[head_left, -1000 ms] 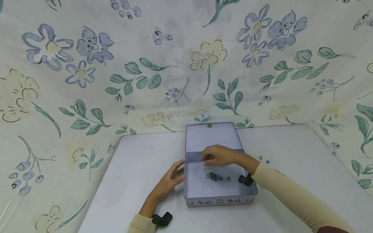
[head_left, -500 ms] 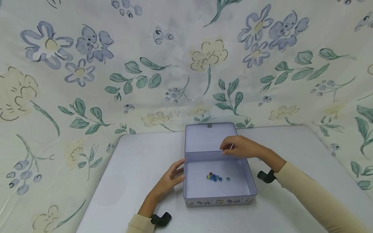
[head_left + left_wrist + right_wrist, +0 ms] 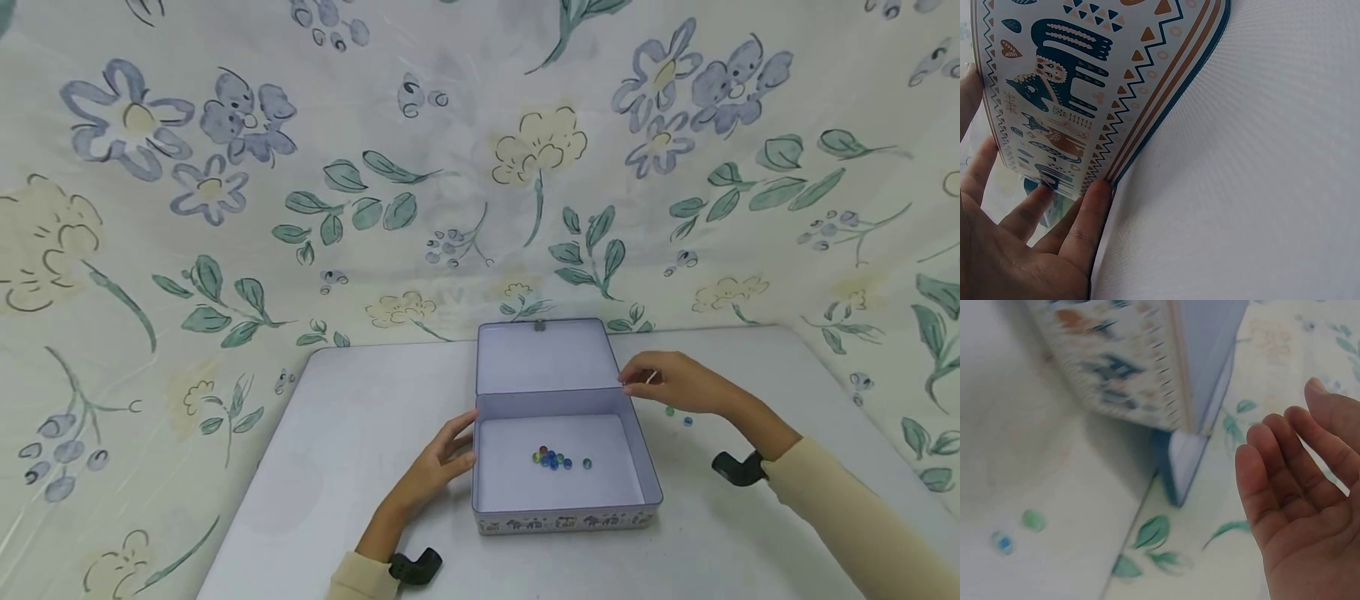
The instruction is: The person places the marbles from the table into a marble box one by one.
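A hinged tin box [image 3: 566, 522] stands with its lid [image 3: 543, 358] tipped back. On its floor lies a cluster of coloured glass marbles [image 3: 552, 458], with a single green marble [image 3: 587, 463] just right of it. My left hand [image 3: 435, 462] has its spread fingertips against the box's left wall; in the left wrist view, the fingers touch the patterned side [image 3: 1066, 106]. My right hand [image 3: 678, 383] is above the table by the back right corner, fingers softly bent; the right wrist view shows the palm [image 3: 1310, 550] bare. Below that hand lie a green marble [image 3: 670, 411] and a blue marble [image 3: 687, 421].
A white table [image 3: 360, 400] carries the box, close to its back edge. Behind it hangs a flower-printed cloth [image 3: 450, 208]. Dark cameras are strapped to the left wrist [image 3: 415, 567] and right wrist [image 3: 738, 468].
My right hand has moved from over the box rightward, past its back right corner, towards the two marbles on the table. My left hand and the marbles have stayed put.
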A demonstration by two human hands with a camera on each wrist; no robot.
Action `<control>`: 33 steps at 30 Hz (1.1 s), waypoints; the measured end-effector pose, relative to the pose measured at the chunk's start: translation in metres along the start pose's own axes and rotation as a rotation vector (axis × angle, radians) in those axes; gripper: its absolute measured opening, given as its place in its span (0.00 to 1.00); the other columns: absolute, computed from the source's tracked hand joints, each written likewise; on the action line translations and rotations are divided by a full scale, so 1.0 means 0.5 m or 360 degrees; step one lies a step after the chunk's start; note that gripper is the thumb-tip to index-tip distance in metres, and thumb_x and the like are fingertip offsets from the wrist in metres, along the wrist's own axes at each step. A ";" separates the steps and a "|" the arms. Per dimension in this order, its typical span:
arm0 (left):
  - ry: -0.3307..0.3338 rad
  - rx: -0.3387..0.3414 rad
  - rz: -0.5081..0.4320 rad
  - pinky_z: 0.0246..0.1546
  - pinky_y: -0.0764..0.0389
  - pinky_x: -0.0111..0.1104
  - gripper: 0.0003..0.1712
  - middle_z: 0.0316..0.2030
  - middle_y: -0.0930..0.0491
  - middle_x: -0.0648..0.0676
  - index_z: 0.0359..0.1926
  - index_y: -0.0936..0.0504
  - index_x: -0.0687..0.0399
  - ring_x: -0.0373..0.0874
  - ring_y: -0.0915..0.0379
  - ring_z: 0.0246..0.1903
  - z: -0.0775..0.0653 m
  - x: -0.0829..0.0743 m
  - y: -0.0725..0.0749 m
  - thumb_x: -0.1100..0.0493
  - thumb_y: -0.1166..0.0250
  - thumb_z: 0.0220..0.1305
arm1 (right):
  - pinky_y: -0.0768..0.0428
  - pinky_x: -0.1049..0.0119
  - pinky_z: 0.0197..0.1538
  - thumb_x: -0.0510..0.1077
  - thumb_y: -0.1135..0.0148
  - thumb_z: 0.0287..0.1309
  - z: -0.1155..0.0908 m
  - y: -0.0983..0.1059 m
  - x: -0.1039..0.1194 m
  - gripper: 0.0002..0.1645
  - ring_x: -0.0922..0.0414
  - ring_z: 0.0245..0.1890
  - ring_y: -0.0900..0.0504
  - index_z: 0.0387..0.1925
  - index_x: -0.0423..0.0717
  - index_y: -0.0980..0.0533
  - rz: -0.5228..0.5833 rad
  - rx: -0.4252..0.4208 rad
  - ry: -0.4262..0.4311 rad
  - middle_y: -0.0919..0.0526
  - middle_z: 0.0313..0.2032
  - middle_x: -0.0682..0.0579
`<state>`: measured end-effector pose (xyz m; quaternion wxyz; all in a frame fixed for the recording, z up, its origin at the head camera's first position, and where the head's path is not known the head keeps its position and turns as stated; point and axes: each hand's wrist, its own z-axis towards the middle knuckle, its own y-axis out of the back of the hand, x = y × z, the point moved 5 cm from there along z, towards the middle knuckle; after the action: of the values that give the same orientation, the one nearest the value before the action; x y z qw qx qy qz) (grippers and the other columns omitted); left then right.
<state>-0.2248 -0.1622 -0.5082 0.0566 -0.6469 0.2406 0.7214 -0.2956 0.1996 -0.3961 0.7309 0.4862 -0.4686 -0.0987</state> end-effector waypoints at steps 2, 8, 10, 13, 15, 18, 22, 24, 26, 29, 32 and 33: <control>0.0002 0.0000 0.0002 0.70 0.40 0.63 0.38 0.79 0.52 0.57 0.78 0.46 0.46 0.68 0.49 0.75 0.001 0.000 0.000 0.59 0.41 0.72 | 0.16 0.67 0.47 0.45 0.35 0.65 -0.015 0.002 -0.019 0.14 0.64 0.42 0.18 0.49 0.43 0.18 -0.0007 -0.0009 -0.0055 0.14 0.41 0.58; 0.0002 -0.0020 -0.0020 0.70 0.40 0.64 0.38 0.79 0.52 0.57 0.78 0.46 0.45 0.69 0.49 0.74 0.001 0.003 0.003 0.59 0.41 0.72 | 0.18 0.69 0.45 0.48 0.36 0.67 -0.050 0.011 -0.073 0.13 0.64 0.41 0.19 0.48 0.46 0.18 0.0004 -0.0059 -0.0223 0.14 0.40 0.58; -0.0001 -0.0020 -0.0021 0.70 0.40 0.64 0.38 0.79 0.52 0.59 0.78 0.46 0.46 0.69 0.49 0.74 0.000 0.004 0.004 0.58 0.41 0.72 | 0.19 0.69 0.45 0.49 0.37 0.67 -0.058 0.013 -0.088 0.14 0.64 0.41 0.19 0.48 0.45 0.18 0.0014 -0.0072 -0.0254 0.14 0.40 0.58; -0.0007 -0.0013 -0.0005 0.69 0.39 0.64 0.38 0.79 0.53 0.60 0.78 0.47 0.47 0.70 0.49 0.74 -0.001 0.005 0.003 0.59 0.41 0.72 | 0.19 0.69 0.43 0.48 0.37 0.67 -0.069 0.015 -0.107 0.15 0.65 0.40 0.20 0.48 0.43 0.18 0.0022 -0.0093 -0.0294 0.14 0.40 0.57; -0.0003 -0.0017 -0.0001 0.70 0.39 0.64 0.38 0.79 0.52 0.59 0.78 0.46 0.46 0.69 0.49 0.74 0.001 0.004 0.004 0.59 0.41 0.72 | 0.20 0.70 0.43 0.48 0.37 0.67 -0.075 0.016 -0.119 0.15 0.66 0.40 0.20 0.48 0.43 0.18 0.0021 -0.0106 -0.0316 0.14 0.40 0.57; -0.0004 -0.0026 0.0001 0.70 0.40 0.64 0.38 0.79 0.52 0.57 0.78 0.46 0.45 0.68 0.50 0.75 0.005 0.000 0.005 0.60 0.41 0.72 | 0.19 0.70 0.42 0.48 0.37 0.67 -0.081 0.017 -0.137 0.15 0.65 0.40 0.20 0.48 0.43 0.18 0.0024 -0.0123 -0.0348 0.14 0.41 0.56; -0.0013 -0.0029 0.0007 0.70 0.39 0.63 0.38 0.79 0.51 0.57 0.77 0.45 0.45 0.68 0.49 0.74 0.011 -0.006 0.008 0.59 0.40 0.72 | 0.19 0.66 0.42 0.48 0.37 0.67 -0.089 0.015 -0.163 0.15 0.61 0.41 0.19 0.48 0.42 0.18 0.0017 -0.0122 -0.0415 0.14 0.41 0.54; -0.0026 -0.0024 0.0006 0.69 0.38 0.63 0.38 0.79 0.51 0.58 0.77 0.45 0.45 0.68 0.48 0.74 0.014 -0.008 0.009 0.58 0.40 0.72 | 0.20 0.66 0.42 0.48 0.37 0.67 -0.096 0.010 -0.179 0.15 0.60 0.41 0.19 0.47 0.42 0.18 0.0016 -0.0130 -0.0464 0.14 0.40 0.53; -0.0036 -0.0012 0.0004 0.69 0.38 0.64 0.38 0.79 0.51 0.60 0.78 0.46 0.46 0.69 0.48 0.74 0.013 -0.009 0.008 0.57 0.40 0.72 | 0.20 0.67 0.41 0.47 0.37 0.67 -0.106 0.002 -0.197 0.14 0.61 0.40 0.19 0.47 0.42 0.18 0.0046 -0.0151 -0.0510 0.14 0.41 0.52; -0.0028 0.0013 0.0007 0.68 0.38 0.64 0.38 0.79 0.52 0.61 0.78 0.46 0.49 0.71 0.49 0.73 0.007 -0.006 0.006 0.57 0.41 0.72 | 0.19 0.69 0.39 0.47 0.37 0.67 -0.121 -0.017 -0.221 0.14 0.61 0.40 0.20 0.48 0.42 0.19 0.0115 -0.0184 -0.0560 0.14 0.42 0.50; 0.0001 0.0028 0.0005 0.68 0.38 0.64 0.38 0.78 0.53 0.62 0.78 0.47 0.50 0.72 0.49 0.73 -0.002 0.000 0.003 0.59 0.42 0.73 | 0.19 0.70 0.38 0.48 0.37 0.67 -0.132 -0.037 -0.236 0.15 0.60 0.42 0.20 0.48 0.42 0.19 0.0186 -0.0204 -0.0591 0.14 0.43 0.49; 0.0013 0.0028 0.0002 0.69 0.38 0.64 0.38 0.79 0.53 0.62 0.78 0.47 0.49 0.71 0.49 0.73 -0.003 0.002 0.003 0.59 0.42 0.73 | 0.20 0.70 0.39 0.49 0.37 0.67 -0.133 -0.042 -0.239 0.16 0.60 0.43 0.20 0.48 0.43 0.19 0.0196 -0.0207 -0.0597 0.14 0.44 0.49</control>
<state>-0.2242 -0.1642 -0.5090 0.0610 -0.6491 0.2476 0.7167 -0.3018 0.3018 -0.4895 0.6654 0.3815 -0.6180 -0.1726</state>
